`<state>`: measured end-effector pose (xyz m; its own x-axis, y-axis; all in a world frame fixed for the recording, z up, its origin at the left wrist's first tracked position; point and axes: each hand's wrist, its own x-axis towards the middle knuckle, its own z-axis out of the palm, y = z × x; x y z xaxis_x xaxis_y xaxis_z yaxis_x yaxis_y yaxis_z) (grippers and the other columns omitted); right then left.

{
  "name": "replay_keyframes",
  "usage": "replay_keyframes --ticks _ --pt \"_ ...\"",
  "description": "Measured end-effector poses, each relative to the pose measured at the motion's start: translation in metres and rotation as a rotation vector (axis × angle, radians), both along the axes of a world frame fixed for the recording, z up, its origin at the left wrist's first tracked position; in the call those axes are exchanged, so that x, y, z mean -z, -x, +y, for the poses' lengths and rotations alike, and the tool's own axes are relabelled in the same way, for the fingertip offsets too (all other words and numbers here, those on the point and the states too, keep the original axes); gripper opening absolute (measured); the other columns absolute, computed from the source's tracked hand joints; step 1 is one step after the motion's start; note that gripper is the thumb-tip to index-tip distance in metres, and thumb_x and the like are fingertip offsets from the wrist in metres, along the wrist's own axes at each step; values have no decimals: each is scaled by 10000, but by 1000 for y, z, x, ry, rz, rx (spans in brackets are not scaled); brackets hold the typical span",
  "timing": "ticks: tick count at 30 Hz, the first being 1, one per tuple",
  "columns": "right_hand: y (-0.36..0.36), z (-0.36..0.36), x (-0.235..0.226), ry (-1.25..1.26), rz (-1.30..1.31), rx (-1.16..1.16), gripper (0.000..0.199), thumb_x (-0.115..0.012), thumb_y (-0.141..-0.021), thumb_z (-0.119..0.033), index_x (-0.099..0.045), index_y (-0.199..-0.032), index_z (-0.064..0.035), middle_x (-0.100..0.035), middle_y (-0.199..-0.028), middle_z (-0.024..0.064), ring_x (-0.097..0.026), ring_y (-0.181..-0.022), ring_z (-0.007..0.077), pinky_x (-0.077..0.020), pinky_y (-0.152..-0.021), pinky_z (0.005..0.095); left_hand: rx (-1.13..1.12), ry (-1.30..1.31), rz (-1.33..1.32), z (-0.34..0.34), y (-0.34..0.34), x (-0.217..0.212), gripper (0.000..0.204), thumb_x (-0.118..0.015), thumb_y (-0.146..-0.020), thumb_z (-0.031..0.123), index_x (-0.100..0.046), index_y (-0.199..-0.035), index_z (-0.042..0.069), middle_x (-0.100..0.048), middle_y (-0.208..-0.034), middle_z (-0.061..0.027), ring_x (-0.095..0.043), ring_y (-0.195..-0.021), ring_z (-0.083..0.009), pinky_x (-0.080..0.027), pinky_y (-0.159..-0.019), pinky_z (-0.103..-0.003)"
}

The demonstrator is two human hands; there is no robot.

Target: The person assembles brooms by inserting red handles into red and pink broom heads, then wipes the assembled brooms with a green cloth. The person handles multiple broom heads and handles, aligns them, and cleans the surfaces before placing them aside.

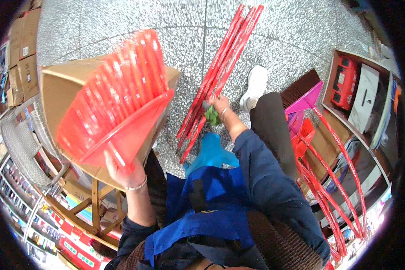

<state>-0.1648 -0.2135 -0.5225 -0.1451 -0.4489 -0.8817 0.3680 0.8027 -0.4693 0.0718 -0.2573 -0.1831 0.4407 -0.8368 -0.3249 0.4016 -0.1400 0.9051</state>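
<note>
Gripping the broom head by its socket with a closed left hand, over the carton; curling the right hand at the poles on the floor, hold hard to tell; perhaps letting the broom head swivel through a weak left squeeze; fanning bristles forward-left, with the long axis slanting near-left to far-right

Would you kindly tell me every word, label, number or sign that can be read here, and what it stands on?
None can be quoted with confidence:
Red sticks on the floor: white lettering, too small to read surely.
Red broom handle at right: similar white lettering, also too small.
White label on a brown carton at left: too small.
Red box at lower left: pale markings, too blurred.
</note>
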Motion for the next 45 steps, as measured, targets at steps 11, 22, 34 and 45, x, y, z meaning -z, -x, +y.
replay_keyframes --ticks 11,22,34,45 --pt "22 0 -267 458 35 18 168 -704 -755 -18 -587 -868 -57 -608 -790 17 -584 -685 127 -499 -677 278 34 -34 350 -25 1 -21 350 -519 -951 238 -509 -1240 41 -589 -1211 -96 -564 -1112 -280 -492 -887 -504" --pt "98 -4 -549 1164 532 -144 206 -680 -872 -222 -641 -863 -20 -674 -778 52 -628 -726 110 -492 -688 257 -44 492 171 50 22 -214 389 -615 -888 79 -485 -1248 14 -592 -1165 -96 -598 -1038 -209 -515 -883 -358" --pt "70 131 -641 1417 1474 -950 135 -663 -742 -189 -613 -846 -118 -588 -609 134 -587 -551 344 -454 -509 449 -257 856 209 128 -36 -368 308 -623 -888 75 -522 -1179 59 -602 -1121 -65 -602 -1004 -172 -530 -845 -337" --pt "42 207 -602 1312 1363 -1233 231 -702 -690 -232 -633 -889 -136 -610 -646 127 -619 -586 322 -493 -536 442 -376 1056 261 175 -119 -445 334 -530 -956 201 -502 -1200 -26 -607 -1138 -153 -625 -1009 -292 -541 -856 -438"
